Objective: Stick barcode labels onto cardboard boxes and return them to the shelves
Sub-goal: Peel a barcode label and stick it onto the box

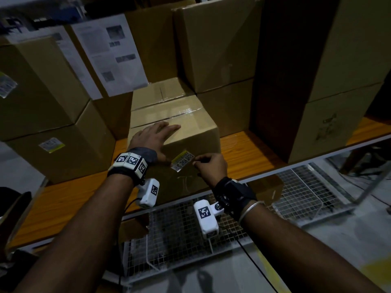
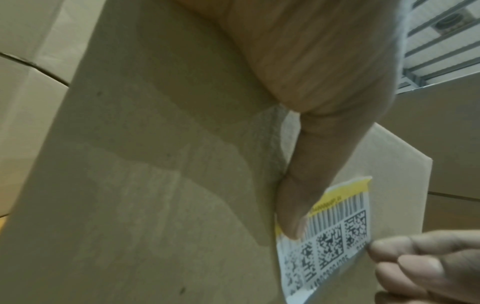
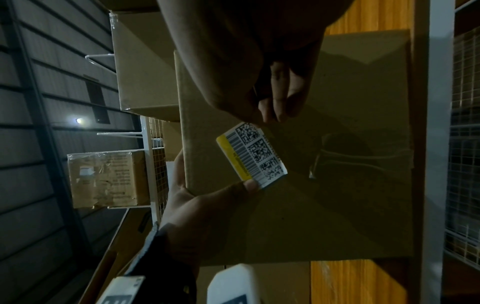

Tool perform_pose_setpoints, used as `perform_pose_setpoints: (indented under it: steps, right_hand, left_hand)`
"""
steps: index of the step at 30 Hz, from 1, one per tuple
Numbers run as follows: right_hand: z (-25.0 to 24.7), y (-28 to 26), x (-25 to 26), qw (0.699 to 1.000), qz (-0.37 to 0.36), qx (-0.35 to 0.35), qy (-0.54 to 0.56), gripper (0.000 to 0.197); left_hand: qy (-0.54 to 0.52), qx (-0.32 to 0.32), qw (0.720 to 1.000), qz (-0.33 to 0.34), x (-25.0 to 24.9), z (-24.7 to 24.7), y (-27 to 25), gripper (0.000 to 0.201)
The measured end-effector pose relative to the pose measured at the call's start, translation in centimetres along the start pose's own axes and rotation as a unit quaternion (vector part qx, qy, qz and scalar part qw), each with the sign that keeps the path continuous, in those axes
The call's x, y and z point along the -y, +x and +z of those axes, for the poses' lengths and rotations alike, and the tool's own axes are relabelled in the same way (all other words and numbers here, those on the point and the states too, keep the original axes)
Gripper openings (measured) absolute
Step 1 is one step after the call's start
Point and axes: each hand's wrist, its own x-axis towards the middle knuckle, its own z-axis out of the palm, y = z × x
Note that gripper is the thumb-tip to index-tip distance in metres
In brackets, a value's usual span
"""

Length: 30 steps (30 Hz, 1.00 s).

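Note:
A taped cardboard box [image 1: 186, 132] stands on the wooden shelf [image 1: 243, 159], its front face towards me. My left hand [image 1: 157, 134] lies flat on the box top with fingers straight, and its thumb [image 2: 293, 205] presses the left end of a barcode label [image 1: 183, 160] against the front face. The label [image 2: 335, 232] is white with a yellow strip and is partly lifted off the cardboard. My right hand [image 1: 208, 166] pinches the label's right end between thumb and fingertips [image 2: 405, 255]. In the right wrist view the label [image 3: 253, 152] sits near the box's top edge.
Stacked cartons flank the box at left [image 1: 42, 102], behind [image 1: 213, 45] and at right [image 1: 328, 81]. Printed sheets [image 1: 110, 51] hang on the cartons behind. A white wire-mesh rack [image 1: 190, 233] lies below the shelf edge.

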Motion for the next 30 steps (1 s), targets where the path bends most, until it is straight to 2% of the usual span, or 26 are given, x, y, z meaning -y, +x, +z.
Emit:
perform_pose_setpoints:
  steps: [8, 12, 15, 23, 27, 30]
  right_hand:
    - [-0.25, -0.57, 0.38, 0.999, -0.016, 0.038, 0.016, 0.012]
    - [-0.16, -0.59, 0.50, 0.999, -0.034, -0.027, -0.019, 0.010]
    - [-0.24, -0.60, 0.60, 0.997, -0.036, -0.044, -0.045, 0.014]
    - [-0.32, -0.70, 0.73, 0.998, -0.040, -0.013, -0.048, 0.010]
    - [-0.42, -0.52, 0.64, 0.998, -0.045, -0.009, -0.050, 0.022]
    - [-0.36, -0.56, 0.74, 0.998, -0.037, 0.009, -0.047, 0.017]
  left_hand:
    - [-0.002, 0.001, 1.000, 0.002, 0.04, 0.05, 0.17, 0.123]
    - [0.000, 0.001, 1.000, 0.000, 0.05, 0.17, 0.14, 0.124]
    - [0.002, 0.003, 1.000, -0.003, 0.03, 0.10, 0.20, 0.124]
    - [0.003, 0.006, 1.000, -0.006, -0.03, 0.03, 0.14, 0.125]
    - [0.006, 0.008, 1.000, -0.004, -0.05, -0.01, 0.13, 0.126]
    - [0.002, 0.008, 1.000, -0.003, -0.03, -0.01, 0.05, 0.125]
